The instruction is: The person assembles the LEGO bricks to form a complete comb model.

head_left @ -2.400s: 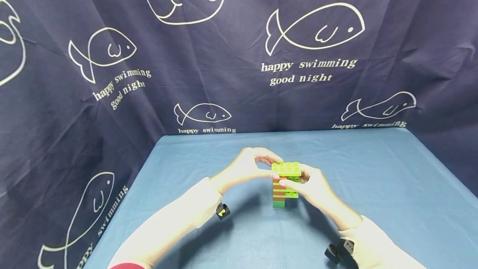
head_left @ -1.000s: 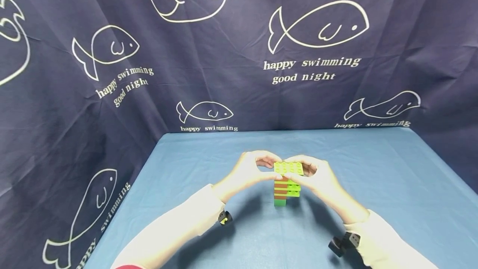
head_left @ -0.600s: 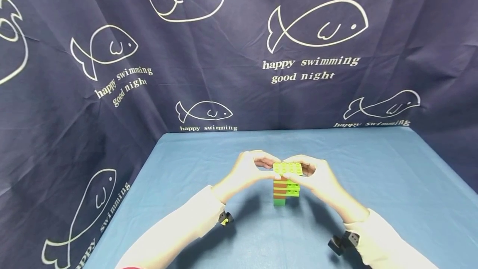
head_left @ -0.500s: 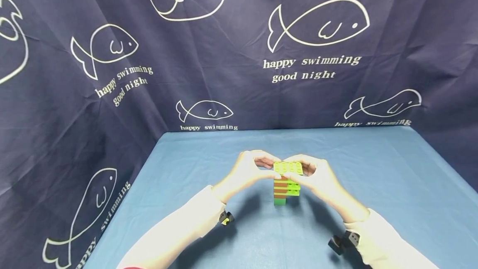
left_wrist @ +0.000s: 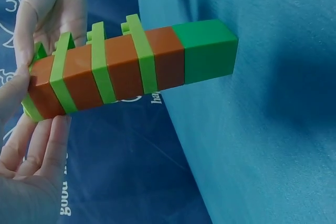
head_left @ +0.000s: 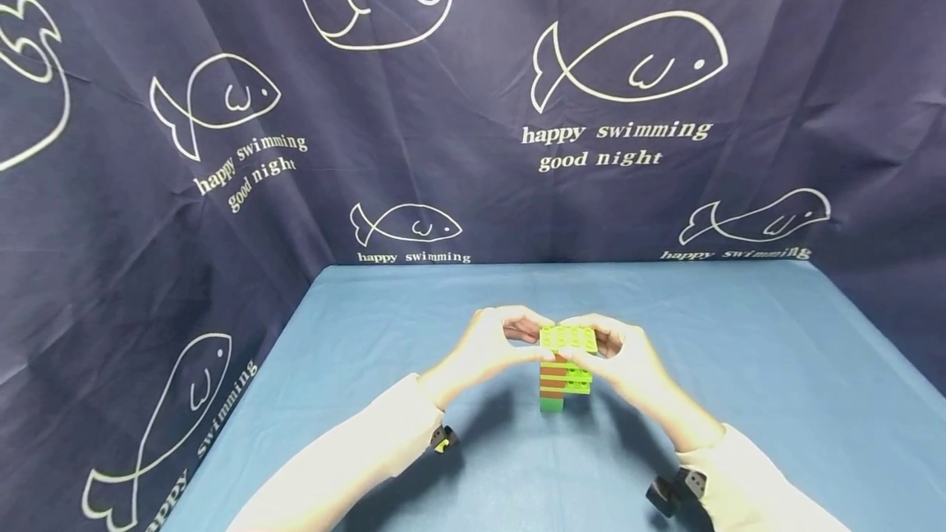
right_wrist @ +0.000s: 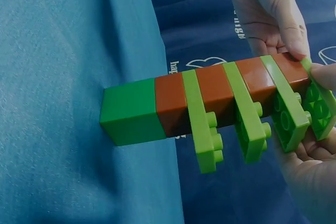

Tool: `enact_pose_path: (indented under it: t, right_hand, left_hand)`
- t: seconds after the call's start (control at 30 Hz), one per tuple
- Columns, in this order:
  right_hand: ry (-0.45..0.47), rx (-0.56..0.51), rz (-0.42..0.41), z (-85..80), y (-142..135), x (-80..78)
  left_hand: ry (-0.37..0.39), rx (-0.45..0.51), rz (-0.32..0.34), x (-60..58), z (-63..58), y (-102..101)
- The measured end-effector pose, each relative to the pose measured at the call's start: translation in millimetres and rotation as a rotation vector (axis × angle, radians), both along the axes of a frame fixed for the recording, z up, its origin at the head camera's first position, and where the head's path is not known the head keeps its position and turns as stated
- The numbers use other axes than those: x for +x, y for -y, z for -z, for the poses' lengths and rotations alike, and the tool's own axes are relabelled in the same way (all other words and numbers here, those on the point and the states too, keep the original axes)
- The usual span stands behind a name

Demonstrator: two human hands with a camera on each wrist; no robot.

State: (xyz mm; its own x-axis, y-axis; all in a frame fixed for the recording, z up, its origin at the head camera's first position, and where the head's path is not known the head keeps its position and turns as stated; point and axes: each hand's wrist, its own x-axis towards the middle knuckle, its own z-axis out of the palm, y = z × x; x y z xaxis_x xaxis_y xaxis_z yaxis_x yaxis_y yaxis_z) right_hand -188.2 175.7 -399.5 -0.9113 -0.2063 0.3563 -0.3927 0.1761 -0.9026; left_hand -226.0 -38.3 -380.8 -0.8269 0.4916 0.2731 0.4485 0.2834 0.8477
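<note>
A tower of toy building bricks [head_left: 552,385] stands upright on the blue table. Its base is a dark green brick [right_wrist: 128,109]; above it, brown bricks [left_wrist: 125,64] alternate with thin lime-green bricks that overhang to the right. My left hand [head_left: 491,343] holds the left side of the topmost lime-green brick [head_left: 567,338], thumb in front and fingers behind. From the other side my right hand [head_left: 624,355] pinches this brick, its thumb close to the left one at the front. In the right wrist view, studs show on the overhanging lime-green brick [right_wrist: 202,129].
The blue cloth-covered table [head_left: 414,302] spreads around the tower. Behind and to the left hangs a dark blue curtain [head_left: 473,130] with white fish drawings and lettering. Small black cameras [head_left: 665,495] sit under the wrists.
My right hand has shifted up from beside the tower, below the top brick, to that brick's front and back edges. The left hand keeps its place. The view has tilted slightly.
</note>
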Motion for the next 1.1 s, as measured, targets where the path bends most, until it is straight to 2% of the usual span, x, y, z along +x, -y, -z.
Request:
enact_pose_path:
  t: [0.13,0.33,0.53,0.77,0.93,1.1]
  right_hand:
    - [0.041,-0.018,0.020,2.9,2.5,2.1]
    - [0.058,-0.055,0.048,6.2,4.8,3.2]
    - [0.014,-0.085,0.006,9.5,2.2,5.1]
    - [-0.033,-0.120,-0.049,16.9,-5.8,4.5]
    - [-0.058,-0.137,-0.060,20.1,-14.1,6.2]
    - [-0.108,-0.170,-0.117,23.4,-20.3,6.8]
  left_hand:
    - [-0.046,-0.003,-0.012,3.5,4.5,-0.2]
    - [-0.048,0.052,-0.018,6.1,9.8,-0.3]
    - [-0.007,0.074,-0.013,6.5,14.2,0.3]
    - [0.083,0.090,-0.008,5.9,20.2,5.0]
    - [0.123,0.161,0.044,3.4,29.2,9.9]
    - [0.111,0.194,0.117,3.4,37.0,15.0]
